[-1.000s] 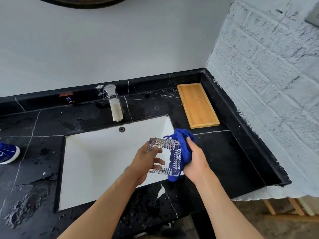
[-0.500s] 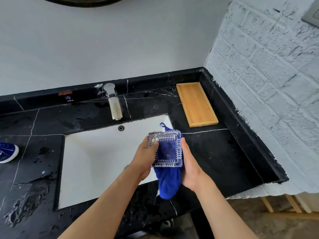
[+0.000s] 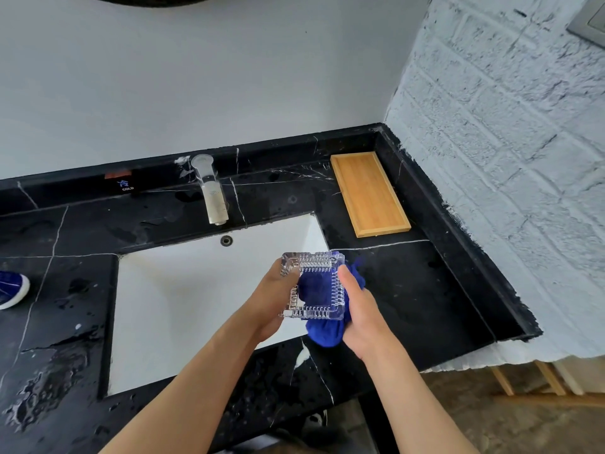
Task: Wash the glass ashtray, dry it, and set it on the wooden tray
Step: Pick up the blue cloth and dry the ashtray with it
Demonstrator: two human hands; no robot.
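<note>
From the head camera, the glass ashtray (image 3: 313,286) is held up over the near right corner of the white sink (image 3: 196,306), clear of the black surface (image 3: 409,290). It is a thick square piece of pressed glass with ribbed walls, so it is probably heavy for its size, rigid, and brittle if it drops onto the stone or into the basin. Water lies in patches on the surface left of the sink, so the glass is likely slick as well; the ribbed outer walls look like the safest place to hold it.

The left hand (image 3: 273,298) is closed on the ashtray's left wall, thumb over the rim and fingers behind. The right hand (image 3: 357,309) presses against the right wall, gripping a bunched blue cloth (image 3: 322,329) that shows through the glass bottom and hangs below it. So the ashtray sits between the two hands, touching both, its open face tilted toward the camera.

The wooden tray (image 3: 370,194) lies beyond and to the right of the sink, against the back corner, well apart from the ashtray. Drying looks to be the step in hand.
</note>
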